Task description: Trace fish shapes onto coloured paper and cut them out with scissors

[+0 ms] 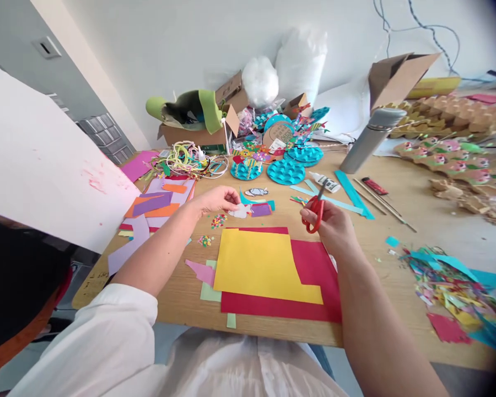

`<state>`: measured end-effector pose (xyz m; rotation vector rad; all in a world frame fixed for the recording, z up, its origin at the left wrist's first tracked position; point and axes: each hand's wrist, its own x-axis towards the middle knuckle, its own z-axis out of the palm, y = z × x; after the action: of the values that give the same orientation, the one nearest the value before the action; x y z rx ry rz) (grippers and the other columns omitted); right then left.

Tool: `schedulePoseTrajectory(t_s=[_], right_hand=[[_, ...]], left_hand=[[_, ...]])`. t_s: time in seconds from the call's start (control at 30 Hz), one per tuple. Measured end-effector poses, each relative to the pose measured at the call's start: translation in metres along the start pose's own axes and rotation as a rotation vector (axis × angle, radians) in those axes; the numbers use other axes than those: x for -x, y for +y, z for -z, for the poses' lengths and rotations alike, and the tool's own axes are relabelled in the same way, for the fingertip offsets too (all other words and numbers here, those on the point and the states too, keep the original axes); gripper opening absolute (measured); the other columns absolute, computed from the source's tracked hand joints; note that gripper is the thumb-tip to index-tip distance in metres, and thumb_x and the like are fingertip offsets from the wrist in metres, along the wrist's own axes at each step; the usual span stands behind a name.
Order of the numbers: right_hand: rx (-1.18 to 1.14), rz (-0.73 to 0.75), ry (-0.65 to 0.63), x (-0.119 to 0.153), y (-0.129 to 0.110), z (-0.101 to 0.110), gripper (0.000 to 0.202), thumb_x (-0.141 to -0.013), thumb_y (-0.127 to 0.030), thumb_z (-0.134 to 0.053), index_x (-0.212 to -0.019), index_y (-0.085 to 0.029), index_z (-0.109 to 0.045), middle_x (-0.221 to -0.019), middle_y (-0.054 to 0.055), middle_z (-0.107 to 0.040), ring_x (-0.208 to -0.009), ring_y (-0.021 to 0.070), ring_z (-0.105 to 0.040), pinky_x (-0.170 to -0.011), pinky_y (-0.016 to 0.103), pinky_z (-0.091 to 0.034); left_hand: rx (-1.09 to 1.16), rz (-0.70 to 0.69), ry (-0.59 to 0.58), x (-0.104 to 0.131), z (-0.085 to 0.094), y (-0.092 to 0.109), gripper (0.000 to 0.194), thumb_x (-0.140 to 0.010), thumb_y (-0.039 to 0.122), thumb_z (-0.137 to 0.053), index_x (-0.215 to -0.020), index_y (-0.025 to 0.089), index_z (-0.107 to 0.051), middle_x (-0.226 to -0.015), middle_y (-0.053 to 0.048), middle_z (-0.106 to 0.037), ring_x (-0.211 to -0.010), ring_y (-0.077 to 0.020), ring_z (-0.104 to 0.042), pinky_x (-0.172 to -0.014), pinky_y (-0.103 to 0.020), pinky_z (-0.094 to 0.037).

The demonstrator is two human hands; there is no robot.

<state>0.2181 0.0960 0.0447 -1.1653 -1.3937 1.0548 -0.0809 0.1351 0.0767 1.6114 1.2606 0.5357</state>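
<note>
White cutout [241,211] being pinched by the left hand [220,199]
Well to its right, red scissors [319,208] are being gripped by the right hand [335,221], blades being pointed forward.

Wall [182,38]: white, beyond both grips. Table [176,300]: wood-grained, beneath them. Floor [168,337]: pale, below the table's near edge. Lighting: bright.

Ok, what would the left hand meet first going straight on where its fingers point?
Beyond the white cutout it touches, the left hand would probably meet the purple paper first; the hand's height above the table is unclear.
</note>
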Motion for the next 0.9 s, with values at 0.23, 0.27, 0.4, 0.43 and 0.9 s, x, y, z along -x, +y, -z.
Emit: schedulePoseTrajectory(t_s=[0.23, 0.27, 0.4, 0.43, 0.9], right_hand=[[-0.047, -0.063, -0.211, 0.007, 0.0, -0.011, 0.043, -0.058, -0.048, -0.083, -0.074, -0.02, -0.054, -0.08, 0.007, -0.071, -0.061, 0.0161, -0.061, -0.051, 0.027, -0.046], [-0.037, -0.054, -0.232, 0.008, 0.002, -0.013, 0.044, -0.057, -0.047, -0.084, -0.074, -0.02, -0.055, -0.079, 0.006, -0.071, -0.063, 0.0164, -0.061, -0.052, 0.028, -0.047], [0.03, -0.035, -0.218, 0.006, 0.009, -0.016, 0.045, -0.053, -0.047, -0.085, -0.071, -0.02, -0.054, -0.065, 0.0, -0.062, -0.056, 0.0145, -0.056, -0.05, 0.027, -0.043], [0.042, -0.037, -0.219, 0.006, 0.009, -0.016, 0.045, -0.052, -0.046, -0.085, -0.07, -0.02, -0.053, -0.063, -0.001, -0.06, -0.054, 0.0137, -0.054, -0.048, 0.027, -0.042], [-0.016, -0.04, -0.204, 0.007, 0.001, -0.015, 0.04, -0.056, -0.042, -0.085, -0.071, -0.018, -0.056, -0.059, -0.002, -0.059, -0.053, 0.0122, -0.054, -0.046, 0.024, -0.041]], left_hand=[[0.114, -0.069, -0.006, -0.008, -0.067, 0.017, 0.015, -0.067, 0.003, -0.068, -0.078, 0.011, -0.062, -0.072, 0.0, -0.064, -0.068, -0.0086, -0.059, -0.07, -0.025, -0.049], [0.123, -0.08, 0.011, -0.01, -0.073, 0.018, 0.016, -0.067, 0.001, -0.067, -0.078, 0.011, -0.062, -0.074, 0.0, -0.064, -0.069, -0.0087, -0.059, -0.072, -0.025, -0.049], [0.162, -0.113, 0.049, -0.016, -0.089, 0.02, 0.017, -0.068, -0.001, -0.066, -0.078, 0.011, -0.061, -0.081, -0.002, -0.066, -0.075, -0.0101, -0.06, -0.077, -0.028, -0.049], [0.175, -0.121, 0.057, -0.016, -0.092, 0.02, 0.017, -0.068, -0.001, -0.066, -0.078, 0.011, -0.06, -0.081, -0.003, -0.066, -0.075, -0.0101, -0.06, -0.077, -0.028, -0.05], [0.306, -0.066, 0.271, 0.013, -0.097, 0.027, 0.023, -0.079, -0.002, -0.062, -0.097, 0.012, -0.058, -0.068, 0.004, -0.061, -0.058, -0.0066, -0.06, -0.063, -0.023, -0.052]])
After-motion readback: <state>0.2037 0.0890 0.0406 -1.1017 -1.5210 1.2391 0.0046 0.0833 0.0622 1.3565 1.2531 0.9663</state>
